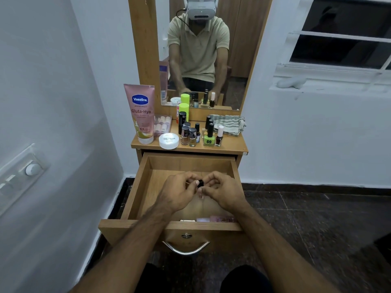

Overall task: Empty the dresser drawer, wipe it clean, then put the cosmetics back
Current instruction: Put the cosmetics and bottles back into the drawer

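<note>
White-walled room, wooden dresser tabletop [232,144] crowded with cosmetics, pink Vaseline Gluta-Hya tube [141,115], white "NAIL POLISH" jar [168,141], open drawer [135,187] below, left hand [179,192] and right hand [222,192] both in pinching grip on black-capped clear polish bottle [200,188] over drawer.

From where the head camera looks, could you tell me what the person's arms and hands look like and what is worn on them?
Both forearms are bare: no sleeves, watch or gloves reach the left hand or the right hand. No rings are visible. In the mirror, short sleeves of a pale polo shirt end above the elbows.

Pink tube [141,115]: Vaseline Gluta-Hya; white jar [168,141]: Nail Polish
</note>
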The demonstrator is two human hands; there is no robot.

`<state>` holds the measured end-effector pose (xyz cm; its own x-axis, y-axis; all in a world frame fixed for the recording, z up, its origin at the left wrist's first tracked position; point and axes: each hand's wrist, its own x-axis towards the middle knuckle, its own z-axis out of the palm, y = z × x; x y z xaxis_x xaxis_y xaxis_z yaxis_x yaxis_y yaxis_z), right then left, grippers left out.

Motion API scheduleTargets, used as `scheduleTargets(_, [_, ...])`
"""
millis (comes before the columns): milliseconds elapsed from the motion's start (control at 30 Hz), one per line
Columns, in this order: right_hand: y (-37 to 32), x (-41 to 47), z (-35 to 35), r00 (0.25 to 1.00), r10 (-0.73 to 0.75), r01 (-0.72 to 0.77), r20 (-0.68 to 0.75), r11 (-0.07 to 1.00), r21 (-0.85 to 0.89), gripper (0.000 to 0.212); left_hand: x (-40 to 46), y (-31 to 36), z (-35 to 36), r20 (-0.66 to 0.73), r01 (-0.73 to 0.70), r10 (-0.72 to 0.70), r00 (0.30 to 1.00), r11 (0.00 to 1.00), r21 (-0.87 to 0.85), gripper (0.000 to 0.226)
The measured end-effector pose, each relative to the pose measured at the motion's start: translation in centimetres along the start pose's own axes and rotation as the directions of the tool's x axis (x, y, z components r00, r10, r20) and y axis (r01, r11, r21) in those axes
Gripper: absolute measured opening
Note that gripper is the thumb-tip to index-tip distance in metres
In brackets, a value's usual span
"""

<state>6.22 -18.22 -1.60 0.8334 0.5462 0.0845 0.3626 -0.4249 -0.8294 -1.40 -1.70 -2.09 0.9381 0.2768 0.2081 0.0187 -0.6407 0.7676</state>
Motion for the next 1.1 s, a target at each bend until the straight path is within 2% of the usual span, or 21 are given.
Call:
scheduleTargets(133, [-0.7,-0.4,-0.2,1.000,-0.016,0.016,-0.005,1.000,-0.006,0.025,-0.2,0.3,-0.2,0.031,0.001,-0.001,1.000,1.000,0.002,0.018])
scheduleTargets(333, [-0.4,0.1,-0.8,0.997,-0.010,-0.004,-0.073,0.983,-0.183,0.022,0.0,0.5,-0.4,0.007,0.061,-0.063,0.998,0.988,0.139,0.021])
scheduleTargets(500, [-0.4,2.3,-4.0,0.977,-0.076,-0.047,-0.201,0.835,-0.548,0.023,0.0,0.9,-0.3,0.004,0.063,-0.065,0.998,0.978,0.200,0.029])
scheduleTargets(600, [0.4,4.0,-4.4,0.982,-0.042,-0.097,-0.183,0.722,-0.685,0.025,-0.1,1.0,-0.4,0.005,0.071,-0.073,0.997,0.976,0.204,0.029])
scheduleTargets(800, [0.8,5.5,-3.0,0.963,0.010,-0.204,-0.268,0.674,-0.710,0.024,0.0,0.7,-0.2,0.014,0.088,-0.093,0.996,0.973,0.214,0.031])
scheduleTargets(1100, [1.0,5.4,-3.0,0.965,-0.044,-0.183,-0.260,0.598,-0.781,0.029,0.0,0.8,-0.2,0.019,0.085,-0.091,0.996,0.974,0.209,0.032])
